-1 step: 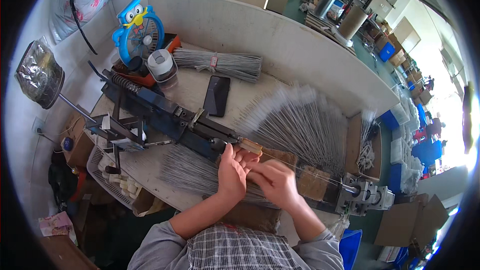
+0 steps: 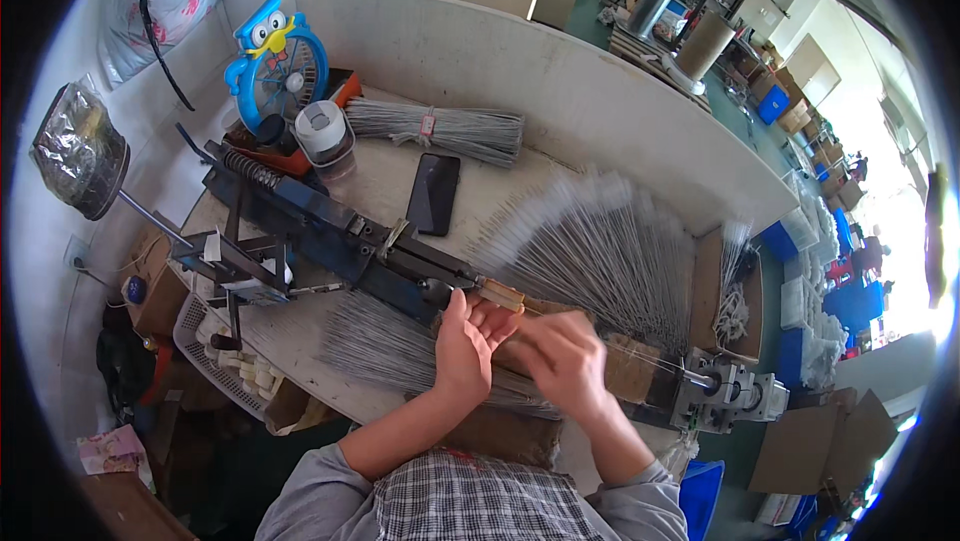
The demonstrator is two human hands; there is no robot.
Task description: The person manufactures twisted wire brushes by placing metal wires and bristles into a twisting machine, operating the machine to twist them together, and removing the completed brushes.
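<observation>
My left hand (image 2: 466, 343) is palm up with curled fingers at the small wooden block (image 2: 502, 294) on the end of a long dark metal machine (image 2: 345, 239). Whatever its fingers hold is hidden. Just to its right, my right hand (image 2: 565, 361) is smeared by motion, so its fingers do not show clearly. Thin wires (image 2: 640, 353) run from behind that hand to a metal clamp unit (image 2: 728, 389) at the right. Beyond both hands fans out a pile of thin grey wires (image 2: 610, 251). More grey wires (image 2: 385, 349) lie left of my left wrist.
A black phone (image 2: 433, 193), a tied bundle of grey wires (image 2: 435, 129), a lidded clear jar (image 2: 325, 133) and a blue toy-shaped fan (image 2: 278, 61) stand along the back. A lamp (image 2: 82, 149) rises at left above a plastic basket (image 2: 225, 366). A low wall (image 2: 560, 71) curves behind the bench.
My right hand has shifted slightly right, away from my left hand, and is blurred. The left hand stays in place at the wooden block.
</observation>
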